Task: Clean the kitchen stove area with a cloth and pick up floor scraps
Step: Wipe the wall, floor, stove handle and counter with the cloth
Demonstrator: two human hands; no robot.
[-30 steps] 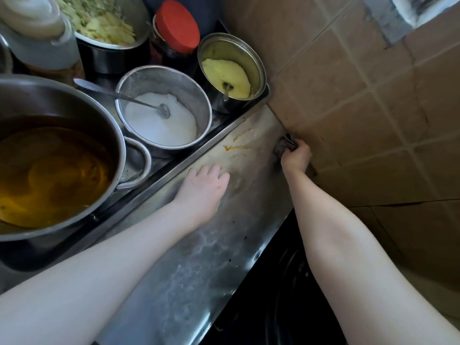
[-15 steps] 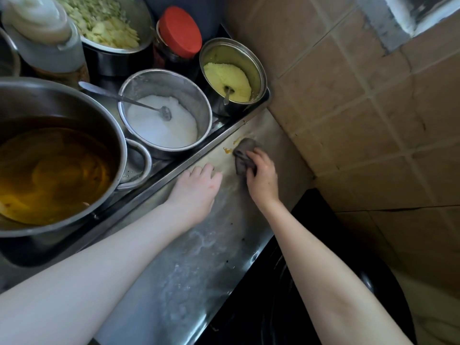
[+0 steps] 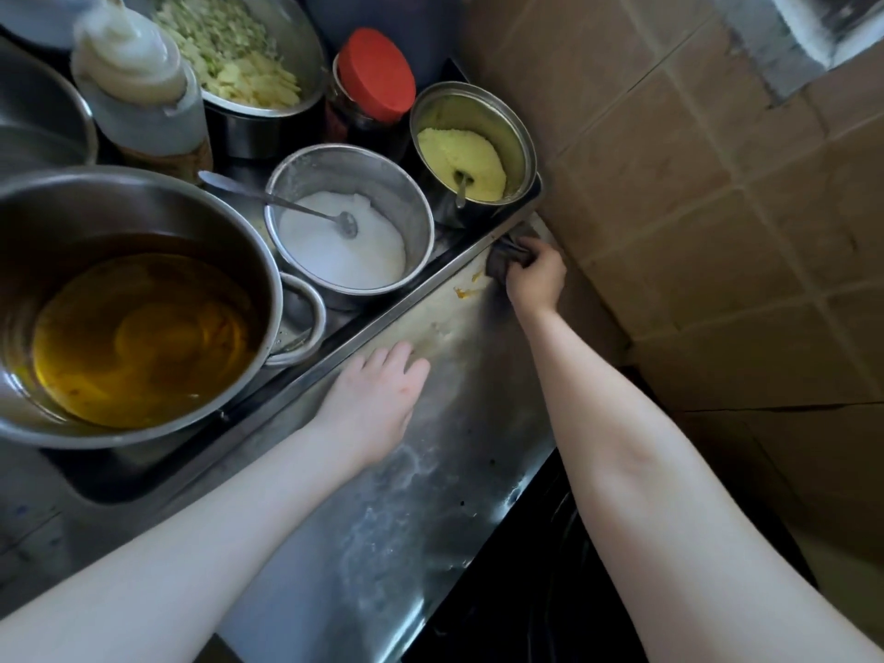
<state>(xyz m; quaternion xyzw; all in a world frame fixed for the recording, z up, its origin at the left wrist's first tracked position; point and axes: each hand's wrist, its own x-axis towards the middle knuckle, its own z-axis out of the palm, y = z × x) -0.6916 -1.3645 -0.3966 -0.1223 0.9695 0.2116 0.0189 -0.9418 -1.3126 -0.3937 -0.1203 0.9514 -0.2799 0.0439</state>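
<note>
The cloth (image 3: 508, 253), a dark wad, has moved from the middle of the steel strip half a second ago up to the far corner, where the tabletop (image 3: 406, 495) meets the tiled wall (image 3: 693, 222) and the corner of the tray (image 3: 459, 260). The orange smears (image 3: 466, 290) it was covering then now lie bare just beside it. The right hand (image 3: 535, 277) has travelled with it; the left hand (image 3: 378, 399) has stayed where it was.

Most of the cloth is hidden under the right hand's fingers, so its size and fold are hard to make out. A dark shape below the tabletop edge is too shadowed to identify.

The right hand is curled tight around the cloth, pressing it into the corner. The left hand lies flat and loosely spread, palm down on the bare steel, fingertips just beside the tray's rim. In the tray stand a pot of amber liquid (image 3: 138, 337), a bowl of white grains (image 3: 344, 241) and a bowl of yellow powder (image 3: 466, 160).
</note>
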